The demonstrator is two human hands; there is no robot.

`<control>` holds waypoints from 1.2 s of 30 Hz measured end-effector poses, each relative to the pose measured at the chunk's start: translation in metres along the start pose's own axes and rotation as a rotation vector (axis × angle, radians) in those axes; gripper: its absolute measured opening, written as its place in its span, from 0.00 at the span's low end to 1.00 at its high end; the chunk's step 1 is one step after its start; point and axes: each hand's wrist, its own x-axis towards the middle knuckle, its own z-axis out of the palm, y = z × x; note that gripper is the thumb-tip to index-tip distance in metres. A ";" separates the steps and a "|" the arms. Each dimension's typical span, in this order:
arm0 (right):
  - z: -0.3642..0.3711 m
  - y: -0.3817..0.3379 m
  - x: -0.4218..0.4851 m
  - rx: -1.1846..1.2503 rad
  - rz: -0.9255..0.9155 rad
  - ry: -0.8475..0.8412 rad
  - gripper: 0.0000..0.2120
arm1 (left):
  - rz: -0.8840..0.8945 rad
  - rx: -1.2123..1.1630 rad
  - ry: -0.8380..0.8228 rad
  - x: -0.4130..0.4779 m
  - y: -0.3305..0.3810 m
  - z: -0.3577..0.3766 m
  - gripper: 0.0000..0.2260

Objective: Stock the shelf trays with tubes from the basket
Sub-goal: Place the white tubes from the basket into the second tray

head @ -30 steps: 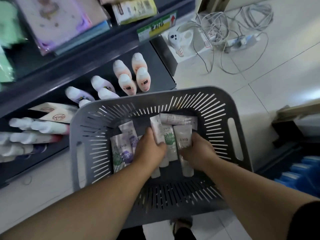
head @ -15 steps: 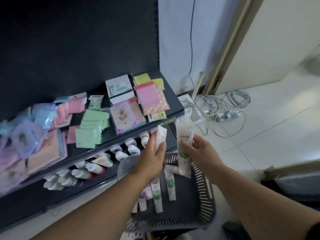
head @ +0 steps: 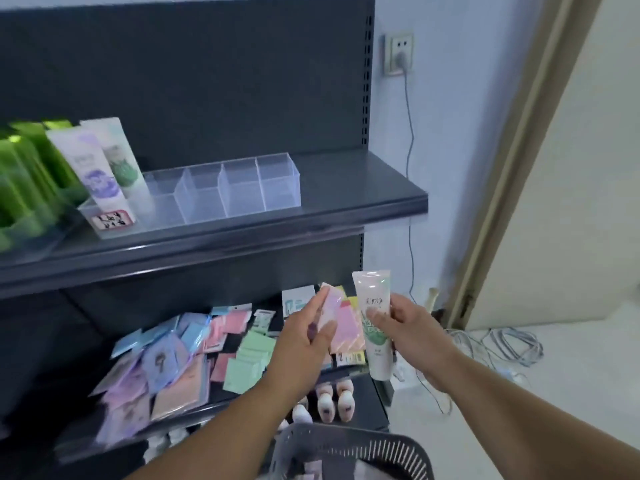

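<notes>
- We see a dark grey upper shelf (head: 346, 188). A clear divided tray (head: 221, 192) sits on it, with green containers (head: 24, 188) just beside the tray's left end.
- On the middle shelf (head: 221, 396) lie overlapping flat packets (head: 166, 368) in pink, green and blue.
- The bottom shelf (head: 375, 405) carries small pale bottles (head: 327, 405).
- On the floor (head: 571, 393) we find coiled cables (head: 502, 344).

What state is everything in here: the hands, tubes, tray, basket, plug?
Left hand: grips a pale tube.
Right hand: grips a green-printed tube, cap down.
Clear tray: two tubes stand upright at its left end.
Basket: loose tubes inside.
Plug: in the wall socket.
</notes>
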 end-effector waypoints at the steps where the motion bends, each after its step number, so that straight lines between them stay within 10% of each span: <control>1: 0.000 -0.011 0.000 -0.003 -0.027 -0.016 0.04 | -0.002 -0.043 0.025 -0.003 0.008 -0.009 0.23; 36: 0.162 -0.311 0.101 0.049 -0.478 -0.030 0.10 | 0.205 -0.248 0.435 0.083 0.117 -0.342 0.12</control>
